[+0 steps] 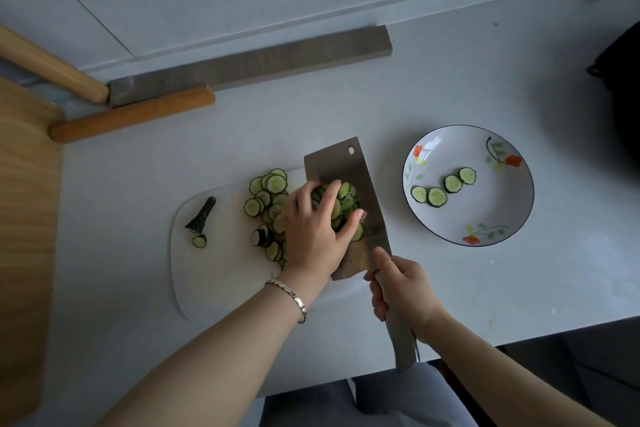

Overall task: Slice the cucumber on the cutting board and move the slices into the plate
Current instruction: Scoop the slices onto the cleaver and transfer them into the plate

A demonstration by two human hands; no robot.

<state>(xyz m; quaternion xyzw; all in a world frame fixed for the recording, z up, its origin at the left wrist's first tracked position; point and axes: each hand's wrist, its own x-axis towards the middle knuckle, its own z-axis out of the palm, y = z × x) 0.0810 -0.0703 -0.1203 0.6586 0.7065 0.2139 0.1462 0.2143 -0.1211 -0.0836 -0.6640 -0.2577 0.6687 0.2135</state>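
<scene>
While the right hand (403,291) wraps its fingers round the handle of the cleaver (343,163), the broad blade lies close to flat over the right end of the cutting board (214,274). Its long axis runs from near to far and leans a little left at the far tip. The left hand (313,232) is cupped over a heap of slices (343,199) on the blade. Its fingers and thumb curl round the heap and press it down against the steel.

More loose slices (268,198) lie scattered on the board just left of that hand, with a dark butt piece (261,236) among them. A cut stem end (202,215) sits well apart at the left of the board.

The plate (485,215) stands on the counter to the right of the blade, apart from the board, and holds four slices (436,197) in a short row. So the load has to travel sideways to the right, across the blade's long axis. The right hand is the nearer one to the plate, and the left would have to reach across with it to keep the heap steady. I judge the slicing done and the transfer only begun, since most of the slices are on the board or the blade.
</scene>
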